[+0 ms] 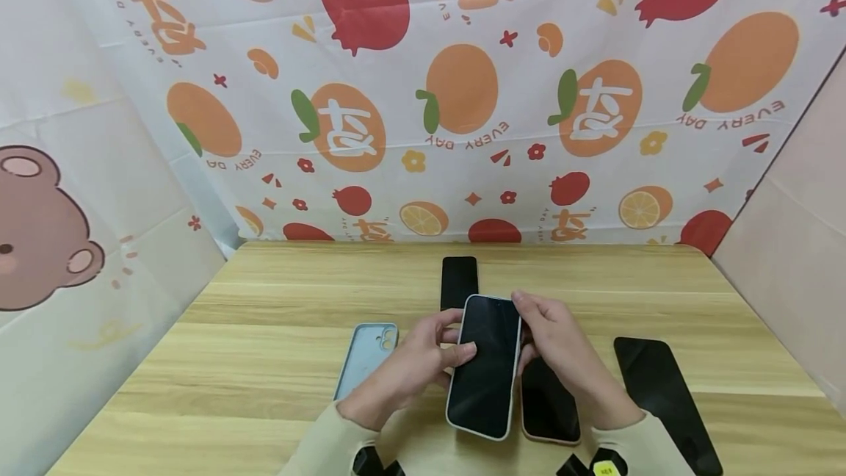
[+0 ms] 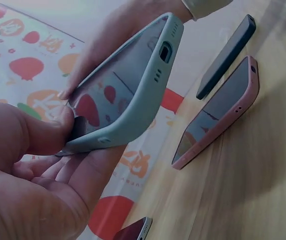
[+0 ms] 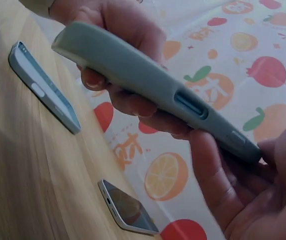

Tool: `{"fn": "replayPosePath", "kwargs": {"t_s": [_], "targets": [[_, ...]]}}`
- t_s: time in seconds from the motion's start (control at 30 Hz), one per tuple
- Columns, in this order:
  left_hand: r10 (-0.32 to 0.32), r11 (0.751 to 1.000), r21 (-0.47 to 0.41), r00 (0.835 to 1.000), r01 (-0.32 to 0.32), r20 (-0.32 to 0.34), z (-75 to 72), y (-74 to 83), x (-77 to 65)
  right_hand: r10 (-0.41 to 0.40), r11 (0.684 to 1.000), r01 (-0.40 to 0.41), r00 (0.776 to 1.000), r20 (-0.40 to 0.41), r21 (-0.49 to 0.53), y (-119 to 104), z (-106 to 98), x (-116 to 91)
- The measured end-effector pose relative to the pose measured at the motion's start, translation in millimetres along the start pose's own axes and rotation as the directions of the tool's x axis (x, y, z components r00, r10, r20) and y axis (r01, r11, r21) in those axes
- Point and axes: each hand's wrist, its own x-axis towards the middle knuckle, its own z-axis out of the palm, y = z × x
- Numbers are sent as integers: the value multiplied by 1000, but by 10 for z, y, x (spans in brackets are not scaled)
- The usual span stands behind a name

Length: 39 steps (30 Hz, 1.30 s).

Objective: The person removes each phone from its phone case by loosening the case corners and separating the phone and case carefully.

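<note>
Both hands hold a smartphone (image 1: 489, 366) in a pale grey-green case, tilted up above the table with its dark screen toward me. My left hand (image 1: 423, 351) grips its left edge, thumb lying over the screen and fingers behind. At the upper right corner, my right hand (image 1: 558, 340) pinches the phone between thumb and fingers. The left wrist view shows the case's bottom edge (image 2: 155, 82) with its port opening. In the right wrist view, the case's side (image 3: 128, 65) has a long slot, and the fingertips of both hands touch it.
A light blue phone case (image 1: 366, 355) lies left of my left hand. Behind the held phone is a bare dark phone (image 1: 459, 278). A phone in a pink case (image 2: 218, 117) lies under my right hand, and a long dark phone (image 1: 667, 399) farther right. Printed cloth (image 1: 463, 167) hangs behind the wooden table (image 1: 264, 358).
</note>
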Motion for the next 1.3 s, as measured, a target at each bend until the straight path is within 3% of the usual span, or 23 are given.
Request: {"fn": "replayPosePath", "kwargs": {"t_s": [0.13,0.43,0.57,0.7,0.87,1.0,1.1,1.3], "targets": [[0,1000,-14,1000,0,5,-20,23,-37,-21,999,21,1000,11,32,-5,42,5],[-2,999,-36,1000,3,21,-74,39,-82,-84,963,74,996,28,261,114,132,40],[-6,999,-44,1000,7,24,-98,41,-99,-91,954,84,996,10,288,154,187,53],[-12,999,-47,1000,13,26,-106,49,-100,-59,960,74,996,-61,271,152,229,53],[-10,1000,-15,1000,10,-18,-76,77,-79,-46,987,68,988,-147,148,93,245,47],[5,999,36,999,-3,-51,-42,111,-76,-46,999,49,985,-168,16,24,248,27],[9,999,40,999,-8,-40,-30,126,-82,-63,998,63,986,-157,-1,-3,252,9],[24,1000,9,1000,-24,12,-41,123,-104,-77,967,96,993,-90,234,32,260,2]]}}
